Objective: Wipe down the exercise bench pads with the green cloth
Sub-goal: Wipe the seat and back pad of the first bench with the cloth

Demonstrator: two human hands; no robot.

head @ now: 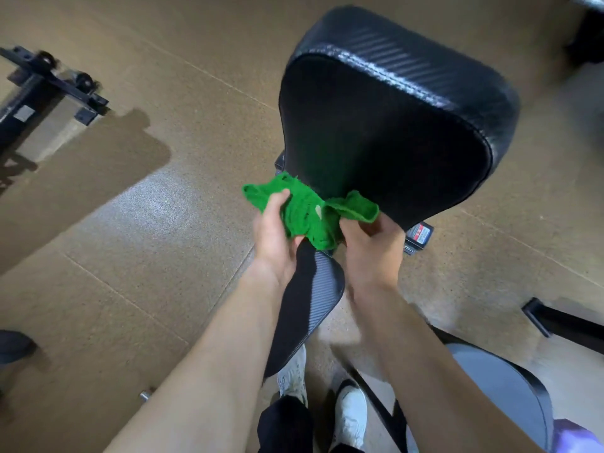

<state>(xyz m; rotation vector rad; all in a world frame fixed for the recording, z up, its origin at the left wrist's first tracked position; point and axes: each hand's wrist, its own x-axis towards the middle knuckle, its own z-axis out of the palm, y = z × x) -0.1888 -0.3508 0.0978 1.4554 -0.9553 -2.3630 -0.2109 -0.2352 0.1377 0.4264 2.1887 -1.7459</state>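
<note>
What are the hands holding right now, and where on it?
Both hold the green cloth: left hand grips its left end, right hand its right end.

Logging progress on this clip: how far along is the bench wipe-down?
Done: nothing can be confirmed, since neither pad shows wipe marks. In hand: the left hand and right hand both grip the bunched green cloth at the narrow lower edge of the large black pad, above the smaller pad. Left: probably wiping across both pads' surfaces.
</note>
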